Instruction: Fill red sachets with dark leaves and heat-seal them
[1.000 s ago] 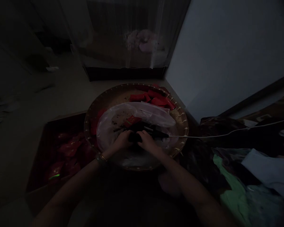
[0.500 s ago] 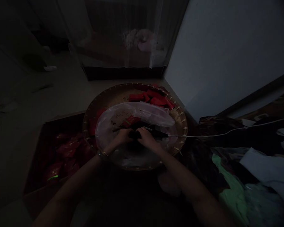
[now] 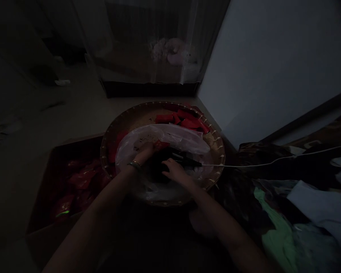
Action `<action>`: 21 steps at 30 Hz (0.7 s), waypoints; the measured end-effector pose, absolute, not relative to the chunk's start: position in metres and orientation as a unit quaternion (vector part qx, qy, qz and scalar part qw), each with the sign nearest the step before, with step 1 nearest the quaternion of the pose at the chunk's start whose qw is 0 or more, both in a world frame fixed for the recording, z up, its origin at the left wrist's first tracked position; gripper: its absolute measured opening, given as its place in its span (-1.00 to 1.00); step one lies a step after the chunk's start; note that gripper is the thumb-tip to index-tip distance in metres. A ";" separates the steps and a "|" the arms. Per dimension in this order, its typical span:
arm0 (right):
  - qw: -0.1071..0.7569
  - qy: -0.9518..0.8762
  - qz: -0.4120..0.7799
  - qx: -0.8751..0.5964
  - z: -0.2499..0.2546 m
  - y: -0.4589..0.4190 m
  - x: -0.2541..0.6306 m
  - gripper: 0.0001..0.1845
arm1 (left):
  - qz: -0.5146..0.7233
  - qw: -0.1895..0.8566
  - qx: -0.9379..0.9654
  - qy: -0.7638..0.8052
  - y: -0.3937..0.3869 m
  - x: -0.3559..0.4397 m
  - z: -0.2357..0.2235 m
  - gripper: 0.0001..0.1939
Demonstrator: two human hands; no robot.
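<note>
The room is very dark. A round woven tray [image 3: 213,140] lies on the floor before me, with a clear plastic sheet [image 3: 184,138] spread over it. My left hand [image 3: 145,153], a bangle on its wrist, reaches forward over the sheet toward a red packet [image 3: 160,144]; its fingers are too dim to read. My right hand [image 3: 174,172] rests closed on a dark black object [image 3: 184,160] lying on the sheet. Several red packets [image 3: 184,118] are piled at the tray's far rim.
A cardboard box [image 3: 74,178] of red packets stands left of the tray. A thin white cable [image 3: 272,161] runs from the tray to the right over heaped cloth [image 3: 281,231]. A wall rises at right. A sheer netted enclosure [image 3: 147,57] stands behind.
My left hand has left the black object and moved forward and up to the red packet. My right hand stays on the black object.
</note>
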State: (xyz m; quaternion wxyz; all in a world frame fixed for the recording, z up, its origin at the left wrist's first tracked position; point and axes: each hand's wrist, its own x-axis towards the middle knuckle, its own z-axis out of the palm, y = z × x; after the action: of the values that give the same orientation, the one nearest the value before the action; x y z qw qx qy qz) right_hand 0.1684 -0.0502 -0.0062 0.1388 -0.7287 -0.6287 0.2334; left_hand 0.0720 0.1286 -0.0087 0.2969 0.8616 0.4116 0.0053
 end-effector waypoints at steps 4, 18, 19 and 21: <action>0.148 -0.620 0.231 -0.735 -0.011 -0.052 0.171 -0.55 | -0.029 0.284 0.849 0.445 0.135 0.075 -0.012 -0.74; 0.183 -0.599 0.232 -0.744 -0.003 -0.054 0.167 -0.57 | -0.039 0.307 0.828 0.467 0.135 0.065 -0.001 -0.72; 0.198 -0.594 0.228 -0.746 -0.002 -0.054 0.167 -0.57 | -0.033 0.304 0.828 0.470 0.134 0.063 0.001 -0.72; 0.247 -0.577 0.202 -0.752 -0.002 -0.053 0.170 -0.57 | -0.013 0.309 0.832 0.460 0.128 0.054 0.006 -0.73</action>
State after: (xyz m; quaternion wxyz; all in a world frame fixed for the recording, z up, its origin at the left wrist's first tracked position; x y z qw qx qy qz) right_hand 0.1695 -0.0535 -0.0018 0.2472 -0.7517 -0.5770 0.2023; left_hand 0.0537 0.1281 0.0058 0.3086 0.8324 0.4601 -0.0131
